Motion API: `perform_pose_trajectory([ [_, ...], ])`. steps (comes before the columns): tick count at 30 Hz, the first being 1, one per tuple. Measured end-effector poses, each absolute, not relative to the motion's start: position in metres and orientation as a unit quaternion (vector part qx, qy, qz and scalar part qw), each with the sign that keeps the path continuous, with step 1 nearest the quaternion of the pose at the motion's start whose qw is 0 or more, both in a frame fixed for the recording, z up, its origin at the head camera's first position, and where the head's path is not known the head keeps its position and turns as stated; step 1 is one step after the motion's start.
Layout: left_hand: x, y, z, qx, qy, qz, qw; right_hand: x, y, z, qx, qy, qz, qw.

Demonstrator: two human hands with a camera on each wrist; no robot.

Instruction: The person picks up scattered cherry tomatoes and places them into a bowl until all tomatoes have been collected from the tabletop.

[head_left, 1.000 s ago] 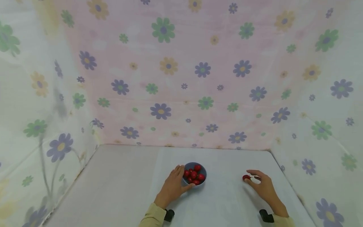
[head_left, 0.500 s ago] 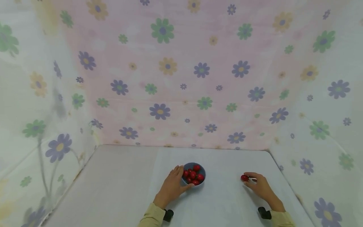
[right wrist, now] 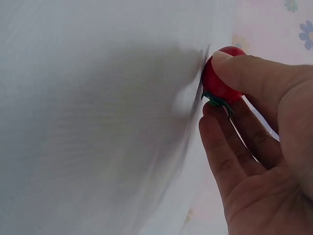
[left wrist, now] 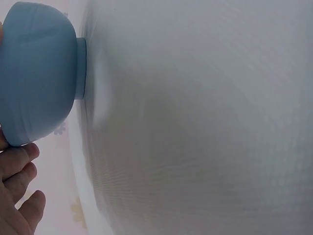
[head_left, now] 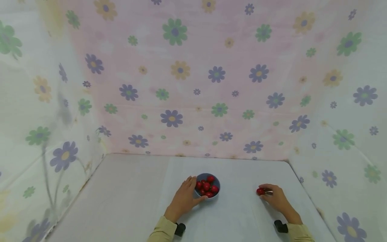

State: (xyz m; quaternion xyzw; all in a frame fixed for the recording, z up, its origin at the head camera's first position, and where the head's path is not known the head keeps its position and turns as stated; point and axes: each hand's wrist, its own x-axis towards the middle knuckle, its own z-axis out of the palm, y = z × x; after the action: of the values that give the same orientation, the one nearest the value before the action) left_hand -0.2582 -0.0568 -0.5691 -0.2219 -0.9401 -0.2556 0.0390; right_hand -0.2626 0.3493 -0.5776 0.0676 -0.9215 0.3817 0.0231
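A blue bowl (head_left: 201,176) stands upright on the white table, with several red cherry tomatoes (head_left: 206,186) inside. My left hand (head_left: 182,199) holds the bowl from its left, thumb at the near rim and fingers along the far left side. In the left wrist view, fingertips (left wrist: 30,151) touch the bowl's outer wall (left wrist: 39,73). Off to the right, my right hand (head_left: 278,200) pinches a single cherry tomato (right wrist: 222,81) between thumb and fingers. Green leaves (right wrist: 217,101) show at its stem end. The tomato is low, at or just above the table surface; I cannot tell which.
The white tabletop (head_left: 235,215) spreads between and around both hands. Flower-printed cloth walls (head_left: 196,101) close it in at the back and on both sides. A black wrist device (head_left: 180,230) sits on the left wrist, and another black device (head_left: 281,226) on the right.
My right hand has moved slightly left, and its fingers have drawn closer round the cherry tomato, which has shifted a little left. My left hand and the bowl keep their place.
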Motion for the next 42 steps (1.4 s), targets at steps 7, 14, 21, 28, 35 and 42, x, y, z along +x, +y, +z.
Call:
perform_pose_trajectory([
  [7, -0.257, -0.057, -0.569, -0.219, -0.940, -0.258, 0.035, -0.262, 0.348, -0.578, 0.072, -0.923, 0.378, 0.024],
  [14, -0.257, -0.057, -0.570, -0.218, -0.941, -0.257, 0.033, -0.259, 0.346, -0.577, 0.056, -0.921, 0.384, 0.022],
  [21, -0.255, -0.058, -0.568, -0.218, -0.941, -0.257, 0.033, -0.254, 0.337, -0.580, 0.037, -0.916, 0.398, 0.016],
  [28, -0.256, -0.059, -0.568, -0.214, -0.942, -0.255, 0.035, -0.256, 0.321, -0.579, 0.042, -0.906, 0.421, 0.033],
  [35, -0.257, -0.058, -0.566, -0.217, -0.940, -0.262, 0.034, -0.256, 0.299, -0.573, 0.064, -0.892, 0.446, 0.039],
  [42, -0.257, -0.057, -0.568, -0.219, -0.939, -0.262, 0.037, -0.258, 0.275, -0.564, 0.109, -0.869, 0.480, 0.046],
])
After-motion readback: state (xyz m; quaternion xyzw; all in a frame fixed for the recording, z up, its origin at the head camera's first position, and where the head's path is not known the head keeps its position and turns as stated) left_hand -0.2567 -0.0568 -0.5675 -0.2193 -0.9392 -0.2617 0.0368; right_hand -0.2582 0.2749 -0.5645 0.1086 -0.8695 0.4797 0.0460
